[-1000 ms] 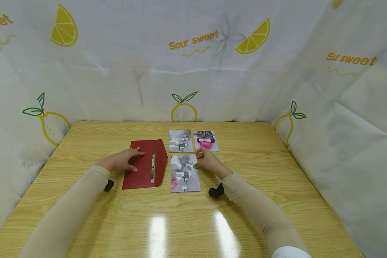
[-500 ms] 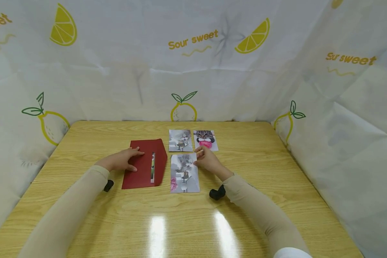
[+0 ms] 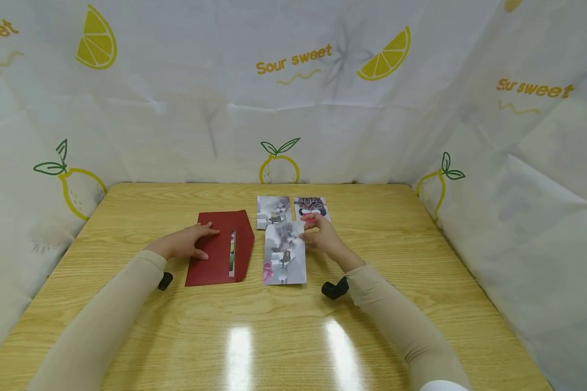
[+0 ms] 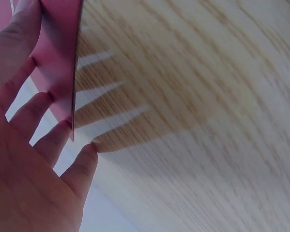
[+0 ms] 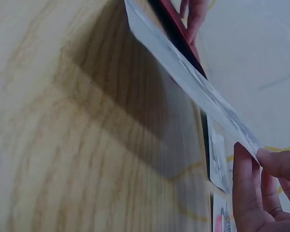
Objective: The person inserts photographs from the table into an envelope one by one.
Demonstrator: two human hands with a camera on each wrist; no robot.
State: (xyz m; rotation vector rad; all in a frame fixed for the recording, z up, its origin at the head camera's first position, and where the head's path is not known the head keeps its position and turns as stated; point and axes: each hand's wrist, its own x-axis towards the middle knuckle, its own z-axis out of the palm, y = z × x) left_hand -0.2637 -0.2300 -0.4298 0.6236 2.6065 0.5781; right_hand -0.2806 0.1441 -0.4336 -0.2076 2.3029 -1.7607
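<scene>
A red envelope (image 3: 210, 271) lies on the table with its flap spread to the right. A strip of a picture shows through its slot (image 3: 232, 254). My left hand (image 3: 186, 241) rests on the envelope's left part, fingers spread; in the left wrist view the fingertips (image 4: 48, 96) touch its red surface. My right hand (image 3: 325, 239) pinches a grey picture card (image 3: 285, 260) by its right edge, between thumb and fingers. The right wrist view shows this card (image 5: 193, 84) tilted and raised off the table, its shadow below.
Behind the held card lie a similar grey card (image 3: 273, 212) and a cat picture card (image 3: 310, 205), the latter partly hidden by my right hand. The wooden table (image 3: 293, 336) ends at a white lemon-print cloth (image 3: 186, 136) at the back and sides.
The grey card, flat on the table before, is now lifted by my right hand and shifted slightly right and away from me. My left hand has stayed on the envelope.
</scene>
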